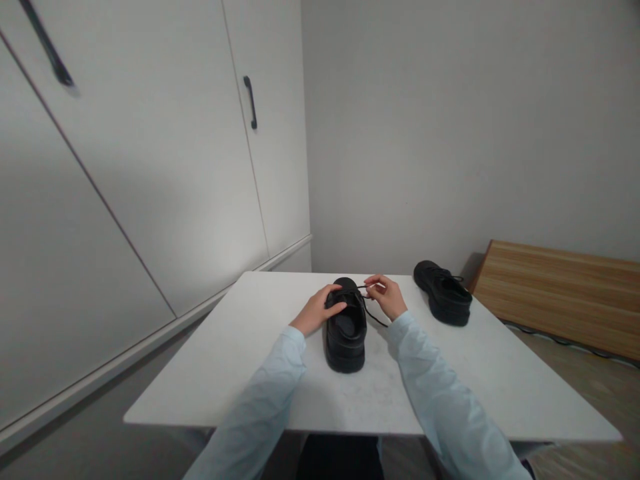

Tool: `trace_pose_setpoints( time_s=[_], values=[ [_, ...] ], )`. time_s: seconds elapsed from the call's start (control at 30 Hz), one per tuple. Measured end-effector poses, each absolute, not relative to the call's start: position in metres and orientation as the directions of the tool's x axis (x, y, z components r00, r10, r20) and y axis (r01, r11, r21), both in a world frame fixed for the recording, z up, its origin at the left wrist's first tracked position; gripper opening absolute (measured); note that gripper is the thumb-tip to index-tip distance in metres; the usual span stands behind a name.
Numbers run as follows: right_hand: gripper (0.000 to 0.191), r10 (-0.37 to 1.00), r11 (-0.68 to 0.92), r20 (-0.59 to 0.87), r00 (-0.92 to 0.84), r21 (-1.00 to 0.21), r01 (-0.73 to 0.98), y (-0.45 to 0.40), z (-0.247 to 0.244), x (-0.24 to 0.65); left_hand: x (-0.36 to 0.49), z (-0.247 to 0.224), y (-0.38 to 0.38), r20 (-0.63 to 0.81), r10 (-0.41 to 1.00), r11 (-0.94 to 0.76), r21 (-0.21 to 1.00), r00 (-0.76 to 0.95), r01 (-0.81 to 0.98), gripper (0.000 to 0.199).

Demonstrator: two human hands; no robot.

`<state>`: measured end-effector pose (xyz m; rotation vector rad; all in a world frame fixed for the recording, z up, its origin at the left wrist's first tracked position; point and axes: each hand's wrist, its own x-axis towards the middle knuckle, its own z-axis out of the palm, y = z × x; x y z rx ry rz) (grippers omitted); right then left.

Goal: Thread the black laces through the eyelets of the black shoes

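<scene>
A black lace-up shoe (pixel 346 357) stands upright on the white table, its heel towards me and its toe towards the wall. My left hand (pixel 319 309) grips the shoe's left side near the lacing, thumb over the opening and fingers across the upper. Just right of the shoe, my right hand (pixel 386 295) pinches a black shoelace (pixel 377 320) between thumb and fingers. The lace stretches from the shoe to these fingertips, and a loose length hangs down to the right, below the hand.
A second black shoe (pixel 445 293) rests at the table's right far edge. The white table (pixel 240 360) reaches towards a grey wall. White cupboards (pixel 200 167) with dark handles line the left. A wood-grain board (pixel 555 293) leans beyond the table at right.
</scene>
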<state>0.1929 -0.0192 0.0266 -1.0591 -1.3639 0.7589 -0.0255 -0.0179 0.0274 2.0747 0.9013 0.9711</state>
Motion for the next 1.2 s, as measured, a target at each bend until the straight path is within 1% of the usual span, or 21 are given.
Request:
trace_pose_setpoints(
  time_s=[0.13, 0.23, 0.37, 0.5, 0.57, 0.7, 0.77, 0.8, 0.87, 0.93, 1.0, 1.07, 1.13, 1.2],
  values=[
    [0.021, 0.896, 0.402, 0.444, 0.032, -0.839, 0.367, -0.017, 0.024, 0.199, -0.026, 0.026, -0.017, 0.351, 0.801, -0.531, 0.791, 0.484, 0.304, 0.050],
    [0.017, 0.896, 0.376, 0.444, 0.018, -0.779, 0.502, -0.015, 0.021, 0.203, -0.026, 0.027, -0.018, 0.346, 0.806, -0.524, 0.795, 0.481, 0.306, 0.050],
    [0.011, 0.912, 0.353, 0.411, -0.011, -0.768, 0.534, -0.012, 0.019, 0.206, -0.027, 0.029, -0.019, 0.346, 0.804, -0.525, 0.795, 0.484, 0.305, 0.049],
    [0.011, 0.905, 0.359, 0.426, 0.000, -0.763, 0.538, -0.011, 0.016, 0.208, -0.026, 0.028, -0.018, 0.353, 0.805, -0.530, 0.790, 0.478, 0.309, 0.048],
    [0.011, 0.898, 0.341, 0.438, 0.043, -0.754, 0.561, -0.010, 0.014, 0.211, -0.026, 0.027, -0.018, 0.353, 0.804, -0.530, 0.790, 0.478, 0.308, 0.049],
    [0.010, 0.885, 0.237, 0.423, 0.193, -0.767, 0.596, -0.007, 0.012, 0.220, -0.027, 0.028, -0.018, 0.351, 0.803, -0.529, 0.791, 0.482, 0.306, 0.050],
    [0.011, 0.891, 0.186, 0.375, 0.255, -0.816, 0.548, -0.005, 0.012, 0.225, -0.027, 0.028, -0.018, 0.347, 0.803, -0.529, 0.788, 0.484, 0.313, 0.049],
    [0.012, 0.899, 0.163, 0.334, 0.282, -0.854, 0.494, -0.005, 0.012, 0.227, -0.027, 0.029, -0.018, 0.345, 0.804, -0.530, 0.787, 0.485, 0.317, 0.049],
    [0.018, 0.920, 0.126, 0.233, 0.317, -0.938, 0.324, -0.004, 0.011, 0.229, -0.027, 0.028, -0.018, 0.345, 0.804, -0.531, 0.783, 0.485, 0.324, 0.048],
    [0.025, 0.939, 0.116, 0.147, 0.311, -0.987, 0.115, -0.005, 0.012, 0.230, -0.027, 0.028, -0.018, 0.343, 0.803, -0.531, 0.782, 0.487, 0.325, 0.049],
    [0.030, 0.960, 0.126, 0.104, 0.260, -0.989, -0.071, -0.007, 0.013, 0.229, -0.028, 0.027, -0.017, 0.344, 0.804, -0.531, 0.783, 0.485, 0.324, 0.049],
    [0.033, 0.978, 0.128, 0.087, 0.191, -0.968, -0.216, -0.010, 0.015, 0.227, -0.028, 0.026, -0.017, 0.347, 0.803, -0.533, 0.783, 0.485, 0.321, 0.049],
    [0.035, 0.989, 0.112, 0.076, 0.125, -0.941, -0.319, -0.013, 0.017, 0.225, -0.028, 0.026, -0.016, 0.350, 0.802, -0.534, 0.783, 0.483, 0.319, 0.049],
    [0.037, 0.993, 0.109, 0.088, 0.073, -0.922, -0.372, -0.014, 0.019, 0.223, -0.028, 0.025, -0.016, 0.351, 0.803, -0.534, 0.783, 0.482, 0.320, 0.049]
  ],
)
